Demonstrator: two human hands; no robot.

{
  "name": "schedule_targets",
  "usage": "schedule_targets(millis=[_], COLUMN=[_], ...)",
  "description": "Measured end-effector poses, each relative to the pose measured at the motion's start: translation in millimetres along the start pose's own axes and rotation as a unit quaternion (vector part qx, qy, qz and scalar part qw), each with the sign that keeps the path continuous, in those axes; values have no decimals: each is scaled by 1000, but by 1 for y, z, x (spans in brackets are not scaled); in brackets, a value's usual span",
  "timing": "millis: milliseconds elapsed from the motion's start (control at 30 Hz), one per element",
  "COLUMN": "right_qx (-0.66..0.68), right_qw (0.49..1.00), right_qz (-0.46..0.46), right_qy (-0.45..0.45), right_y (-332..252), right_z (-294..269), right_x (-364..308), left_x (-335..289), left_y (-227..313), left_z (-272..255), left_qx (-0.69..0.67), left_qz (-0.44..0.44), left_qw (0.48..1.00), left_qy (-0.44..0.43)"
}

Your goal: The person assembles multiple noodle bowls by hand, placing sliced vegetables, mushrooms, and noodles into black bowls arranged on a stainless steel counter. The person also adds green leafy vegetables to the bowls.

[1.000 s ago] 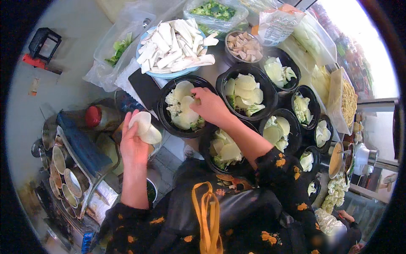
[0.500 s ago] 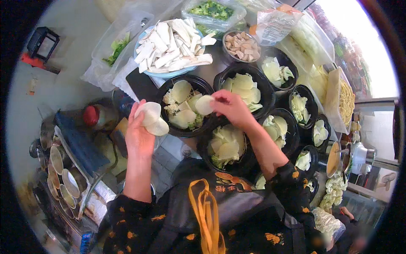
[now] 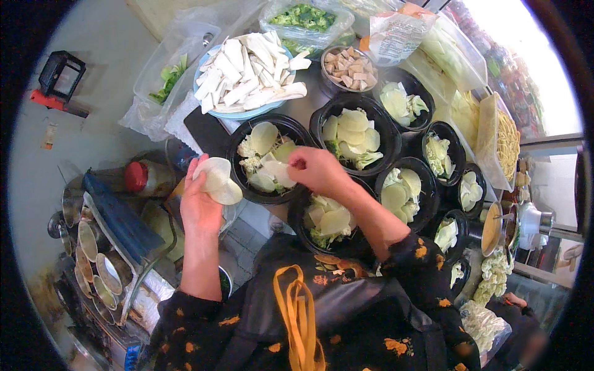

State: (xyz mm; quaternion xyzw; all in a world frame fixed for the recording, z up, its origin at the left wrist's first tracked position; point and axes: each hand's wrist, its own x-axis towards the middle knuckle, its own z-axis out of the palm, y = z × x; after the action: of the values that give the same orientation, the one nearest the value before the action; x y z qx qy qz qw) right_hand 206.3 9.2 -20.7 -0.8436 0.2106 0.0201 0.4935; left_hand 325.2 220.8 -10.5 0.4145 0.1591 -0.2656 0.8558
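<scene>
Our left hand holds thin, round, pale slices; right hand pinches another slice over the deep, round, black bowl. We seem mid-layering; next move calls for loosening that pinch.

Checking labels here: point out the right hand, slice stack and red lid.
Right hand (image 3: 320, 170): head view, back of hand.
Slice stack (image 3: 216, 178): head view, flat face.
Red lid (image 3: 136, 177): head view, its top.
</scene>
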Motion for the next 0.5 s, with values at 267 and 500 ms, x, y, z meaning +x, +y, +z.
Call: schedule_targets(millis=[267, 500], right_qx=[156, 270], right_qw=[984, 952], right_qz=[46, 103], right_qy=[68, 102], right_y=[3, 40], right_z=[-57, -73], right_x=[-29, -54], left_x=[27, 34], left_y=[-43, -10], left_z=[34, 46], left_qx=[48, 83], left_qz=[-2, 89], left_qw=[994, 990], left_qy=[-101, -69])
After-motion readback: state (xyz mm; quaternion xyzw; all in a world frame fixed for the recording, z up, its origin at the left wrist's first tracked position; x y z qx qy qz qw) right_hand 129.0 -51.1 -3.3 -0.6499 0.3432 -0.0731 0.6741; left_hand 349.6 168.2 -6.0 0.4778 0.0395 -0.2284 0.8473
